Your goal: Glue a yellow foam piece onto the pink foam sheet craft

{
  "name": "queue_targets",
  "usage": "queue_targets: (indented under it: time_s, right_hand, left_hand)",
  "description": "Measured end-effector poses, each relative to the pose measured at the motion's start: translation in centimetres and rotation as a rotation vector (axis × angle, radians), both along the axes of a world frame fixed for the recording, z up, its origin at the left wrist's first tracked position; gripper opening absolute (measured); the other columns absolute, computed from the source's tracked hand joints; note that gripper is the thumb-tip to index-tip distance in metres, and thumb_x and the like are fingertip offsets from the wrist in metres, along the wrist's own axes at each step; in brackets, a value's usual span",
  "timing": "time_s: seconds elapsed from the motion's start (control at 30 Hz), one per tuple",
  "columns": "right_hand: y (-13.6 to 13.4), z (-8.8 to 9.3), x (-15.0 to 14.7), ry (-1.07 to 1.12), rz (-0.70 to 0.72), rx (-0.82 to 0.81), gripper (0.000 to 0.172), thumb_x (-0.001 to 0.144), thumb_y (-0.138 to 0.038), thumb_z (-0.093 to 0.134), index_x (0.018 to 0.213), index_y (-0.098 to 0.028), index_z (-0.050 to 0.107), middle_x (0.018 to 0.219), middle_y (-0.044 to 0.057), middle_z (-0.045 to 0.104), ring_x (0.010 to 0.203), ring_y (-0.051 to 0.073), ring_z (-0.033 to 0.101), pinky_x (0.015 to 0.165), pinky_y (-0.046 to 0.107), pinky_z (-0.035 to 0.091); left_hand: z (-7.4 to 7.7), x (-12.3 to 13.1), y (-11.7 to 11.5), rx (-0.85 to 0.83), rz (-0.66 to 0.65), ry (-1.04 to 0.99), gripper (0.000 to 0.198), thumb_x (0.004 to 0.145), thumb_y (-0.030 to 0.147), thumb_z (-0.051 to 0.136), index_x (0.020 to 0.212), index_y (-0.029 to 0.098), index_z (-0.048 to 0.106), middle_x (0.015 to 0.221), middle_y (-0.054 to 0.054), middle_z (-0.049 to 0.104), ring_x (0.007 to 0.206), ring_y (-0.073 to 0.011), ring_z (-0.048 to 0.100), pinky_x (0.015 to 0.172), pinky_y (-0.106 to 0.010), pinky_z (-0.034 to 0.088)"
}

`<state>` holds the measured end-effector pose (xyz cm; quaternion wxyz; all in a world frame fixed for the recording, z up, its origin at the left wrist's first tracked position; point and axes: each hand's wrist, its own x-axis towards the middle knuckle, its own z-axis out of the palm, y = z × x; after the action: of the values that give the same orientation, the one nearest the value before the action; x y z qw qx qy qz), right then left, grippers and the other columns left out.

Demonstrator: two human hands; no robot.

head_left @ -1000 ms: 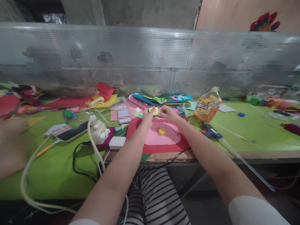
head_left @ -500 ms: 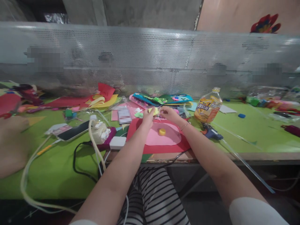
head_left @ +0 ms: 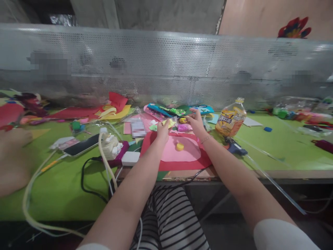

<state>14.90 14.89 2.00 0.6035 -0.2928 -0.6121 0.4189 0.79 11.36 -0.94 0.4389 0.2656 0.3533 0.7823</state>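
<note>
Left hand (head_left: pixel 163 129) pinches the yellow piece (head_left: pixel 169 122); right hand (head_left: pixel 195 122) hovers near it.

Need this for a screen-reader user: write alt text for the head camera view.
Two bare hands work over a cluttered green table: the left hand pinches a small yellow piece, and the right hand hovers beside it, just past a pink oval on a red sheet. A juice bottle and glue gun sit to the right, a phone to the left.
</note>
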Motion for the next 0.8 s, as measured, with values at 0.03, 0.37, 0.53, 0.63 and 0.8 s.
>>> queue_targets:
  time_s: [0.03, 0.37, 0.53, 0.63, 0.8]
  right_hand:
    - [-0.1, 0.0, -0.2, -0.035, 0.021, 0.005, 0.03, 0.062, -0.02, 0.051, 0.091, -0.023, 0.047, 0.074, -0.002, 0.057, 0.066, 0.012, 0.056, 0.066, 0.028, 0.047]
    - [-1.1, -0.4, -1.0, -0.385, 0.125, 0.139, 0.023, 0.07, -0.039, 0.054, 0.076, -0.017, 0.062, 0.065, 0.001, 0.058, 0.06, 0.012, 0.052, 0.06, 0.027, 0.043]
    - [-1.2, -0.6, -1.0, -0.474, 0.259, 0.143, 0.034, 0.076, -0.049, 0.048, 0.062, -0.018, 0.051, 0.055, -0.003, 0.048, 0.051, 0.009, 0.044, 0.05, 0.023, 0.038]
    - [-1.4, -0.6, -0.9, -0.474, 0.318, 0.079, 0.039, 0.075, -0.053, 0.049, 0.059, -0.018, 0.048, 0.053, -0.003, 0.046, 0.047, 0.008, 0.043, 0.047, 0.022, 0.036]
    - [-1.4, -0.7, -0.5, -0.529, 0.392, 0.064, 0.04, 0.075, -0.054, 0.05, 0.059, -0.018, 0.049, 0.05, -0.005, 0.043, 0.046, 0.007, 0.04, 0.047, 0.021, 0.033]
  left_hand:
    - [0.0, -0.1, 0.1, 0.0, 0.004, -0.005, 0.029, 0.064, 0.029, 0.07, 0.077, 0.017, 0.047, 0.072, 0.001, 0.056, 0.061, -0.0063, 0.055, 0.056, -0.018, 0.043]
    - [-0.1, -0.2, 0.1, -0.007, 0.031, -0.022, 0.024, 0.069, 0.025, 0.066, 0.078, 0.017, 0.045, 0.074, 0.001, 0.056, 0.061, -0.0074, 0.056, 0.059, -0.022, 0.047]
    - [0.0, 0.0, 0.0, -0.013, 0.004, 0.014, 0.028, 0.067, 0.026, 0.068, 0.079, 0.018, 0.044, 0.07, 0.002, 0.055, 0.059, -0.0065, 0.055, 0.057, -0.02, 0.045]
    - [0.2, 0.1, -0.3, -0.013, -0.004, 0.03, 0.028, 0.066, 0.025, 0.069, 0.078, 0.017, 0.044, 0.069, 0.003, 0.055, 0.058, -0.0061, 0.054, 0.057, -0.019, 0.044]
    - [0.4, 0.4, -0.6, 0.006, 0.021, 0.04, 0.028, 0.067, 0.019, 0.067, 0.079, 0.018, 0.042, 0.074, 0.002, 0.056, 0.061, -0.0081, 0.057, 0.063, -0.026, 0.049]
